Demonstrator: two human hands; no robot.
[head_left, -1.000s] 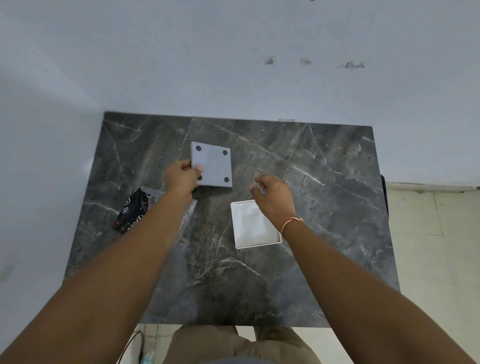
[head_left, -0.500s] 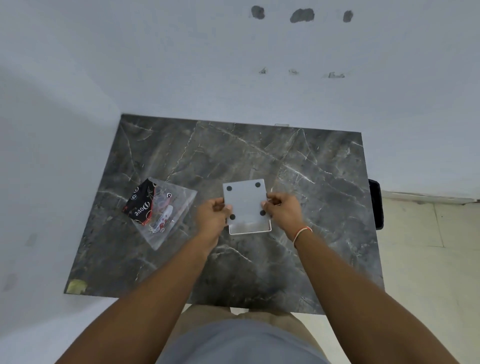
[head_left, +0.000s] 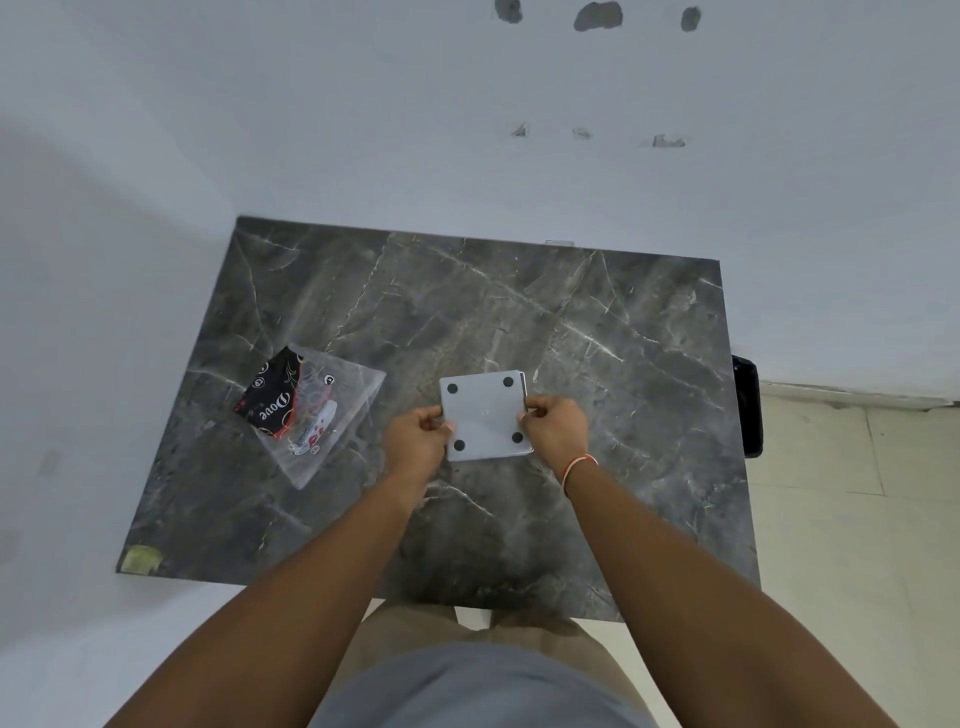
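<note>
A flat grey square piece (head_left: 485, 414) with a black round pad at each corner lies over a white square tray in the middle of the dark marble table (head_left: 597, 338). Only a thin strip of the white tray shows along its right and lower edges. My left hand (head_left: 418, 435) pinches the grey piece at its left edge. My right hand (head_left: 556, 428), with an orange band on its wrist, pinches the right edge.
A clear plastic bag (head_left: 317, 410) with a black and red printed packet inside lies on the table to the left of my hands. White walls bound the table at the back and left. A black object (head_left: 746, 405) stands beside the table's right edge, over a tiled floor.
The grey piece, held one second ago in my left hand apart from the white tray, now sits over the tray. My right hand has come to its right edge.
</note>
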